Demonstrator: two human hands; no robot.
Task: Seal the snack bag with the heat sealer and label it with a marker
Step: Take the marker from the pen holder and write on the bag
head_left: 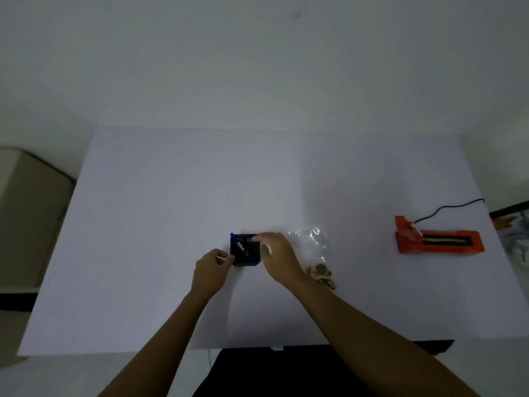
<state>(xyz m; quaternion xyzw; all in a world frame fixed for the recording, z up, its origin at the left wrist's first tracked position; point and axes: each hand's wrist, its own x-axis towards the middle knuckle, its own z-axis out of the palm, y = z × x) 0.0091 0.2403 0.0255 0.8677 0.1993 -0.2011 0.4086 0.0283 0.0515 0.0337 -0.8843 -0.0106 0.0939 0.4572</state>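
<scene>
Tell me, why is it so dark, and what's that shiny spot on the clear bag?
Head view: dim room light, so the white table looks grey-blue; the shiny spot is glare on the clear snack bag; the right hand is slightly blurred; the wide lens bends the table's edges.

I saw a white table (171,224) under a dim wall (257,67). A black square holder (252,260) sat near its middle, and a beige cabinet (28,213) stood off its left edge.

Table (171,196) open far/left; heat sealer (438,239) blocks right.
</scene>
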